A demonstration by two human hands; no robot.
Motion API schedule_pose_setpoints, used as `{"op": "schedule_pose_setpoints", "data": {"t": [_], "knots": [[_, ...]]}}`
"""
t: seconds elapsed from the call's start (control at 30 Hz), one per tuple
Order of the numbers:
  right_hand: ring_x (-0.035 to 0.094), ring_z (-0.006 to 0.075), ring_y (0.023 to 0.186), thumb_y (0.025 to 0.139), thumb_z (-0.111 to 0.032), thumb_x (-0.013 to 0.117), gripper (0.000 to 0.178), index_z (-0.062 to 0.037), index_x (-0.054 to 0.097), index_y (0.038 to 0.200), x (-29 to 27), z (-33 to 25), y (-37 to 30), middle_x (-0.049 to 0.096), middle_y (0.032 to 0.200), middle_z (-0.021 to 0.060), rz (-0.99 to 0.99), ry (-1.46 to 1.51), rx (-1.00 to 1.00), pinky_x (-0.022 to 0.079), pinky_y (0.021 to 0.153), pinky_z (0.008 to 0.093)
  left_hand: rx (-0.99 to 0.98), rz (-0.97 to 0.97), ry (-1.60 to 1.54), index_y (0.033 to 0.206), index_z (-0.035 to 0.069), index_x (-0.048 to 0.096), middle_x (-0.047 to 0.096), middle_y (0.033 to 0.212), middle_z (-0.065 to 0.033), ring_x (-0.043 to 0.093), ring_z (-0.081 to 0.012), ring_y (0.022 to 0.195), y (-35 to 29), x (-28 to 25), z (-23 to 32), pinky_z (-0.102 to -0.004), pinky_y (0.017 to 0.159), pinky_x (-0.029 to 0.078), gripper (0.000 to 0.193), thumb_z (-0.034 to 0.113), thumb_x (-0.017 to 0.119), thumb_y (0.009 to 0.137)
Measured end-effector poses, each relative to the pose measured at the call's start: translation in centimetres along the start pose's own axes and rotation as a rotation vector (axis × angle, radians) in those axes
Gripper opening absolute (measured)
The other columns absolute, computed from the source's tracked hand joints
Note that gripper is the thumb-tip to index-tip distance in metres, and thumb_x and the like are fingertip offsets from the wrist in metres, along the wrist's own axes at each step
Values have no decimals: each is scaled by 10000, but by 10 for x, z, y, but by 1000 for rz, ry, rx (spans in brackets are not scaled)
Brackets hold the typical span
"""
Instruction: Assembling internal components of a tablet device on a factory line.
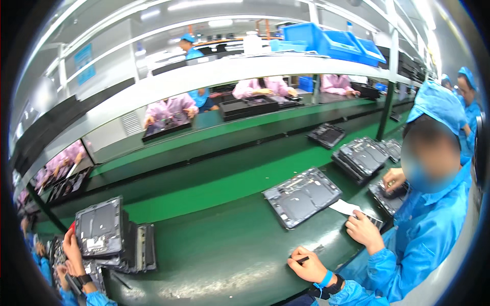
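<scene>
At stack (146, 247), your left hand (73, 253) grips panel (100, 228) by edge, not yet laid out; right hand (310, 267) curled round black tool (303, 260).

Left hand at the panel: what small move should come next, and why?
Probably ease the panel toward the bare bench between the hands: the left hand is at the panel's left edge, though its grip is unclear. The right hand holds a black item, so the left seems better placed.
</scene>
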State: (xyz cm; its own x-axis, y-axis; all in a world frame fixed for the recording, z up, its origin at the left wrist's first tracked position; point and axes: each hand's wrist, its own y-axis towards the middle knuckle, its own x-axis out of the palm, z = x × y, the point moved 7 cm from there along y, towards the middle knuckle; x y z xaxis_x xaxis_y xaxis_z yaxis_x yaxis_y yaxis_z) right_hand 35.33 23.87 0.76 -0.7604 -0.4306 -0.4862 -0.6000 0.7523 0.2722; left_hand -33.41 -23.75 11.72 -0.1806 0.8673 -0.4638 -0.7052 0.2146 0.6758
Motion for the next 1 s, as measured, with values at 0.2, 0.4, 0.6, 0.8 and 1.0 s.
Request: {"op": "schedule_pose_setpoints", "data": {"t": [0.2,0.4,0.6,0.8,1.0], "knots": [[586,266,885,930,-140,558,163,-33,646,843,-35,41,-8,542,974,126,119,-46,47,477,764,358,419,509,512,1249,-32,605,618,1275,-185,585,-350,1157,-58,-12,187,-409,1009,440,297,111,493,1014],[603,262,958,922,-97,519,255,-74,670,1126,-36,25,5,562,1098,133,198,31,-21,490,840,355,618,-218,-203,1122,-13,625,593,1239,-176,520,-345,1209,-196,185,408,-440,1059,377,255,67,571,887],[681,208,729,1063,-212,339,607,5,65,1560,-45,101,44,602,1247,207,278,719,443,571,685,285,425,-576,-417,1326,-15,506,487,1428,-213,419,-394,1357,-253,419,484,-473,1130,317,471,234,603,938],[640,257,631,1041,-351,420,739,96,71,1516,-45,155,71,669,787,168,287,290,538,524,620,384,184,-787,-384,1365,-25,497,595,1279,-258,560,-372,1218,-278,493,535,-423,1034,432,609,424,575,960],[633,392,1114,1037,-412,416,645,68,347,1461,-45,165,71,638,1203,281,398,189,343,474,965,406,-118,-1244,-721,1147,-58,622,692,1007,-152,672,-260,947,-301,462,499,-384,852,519,494,403,577,975]]}}
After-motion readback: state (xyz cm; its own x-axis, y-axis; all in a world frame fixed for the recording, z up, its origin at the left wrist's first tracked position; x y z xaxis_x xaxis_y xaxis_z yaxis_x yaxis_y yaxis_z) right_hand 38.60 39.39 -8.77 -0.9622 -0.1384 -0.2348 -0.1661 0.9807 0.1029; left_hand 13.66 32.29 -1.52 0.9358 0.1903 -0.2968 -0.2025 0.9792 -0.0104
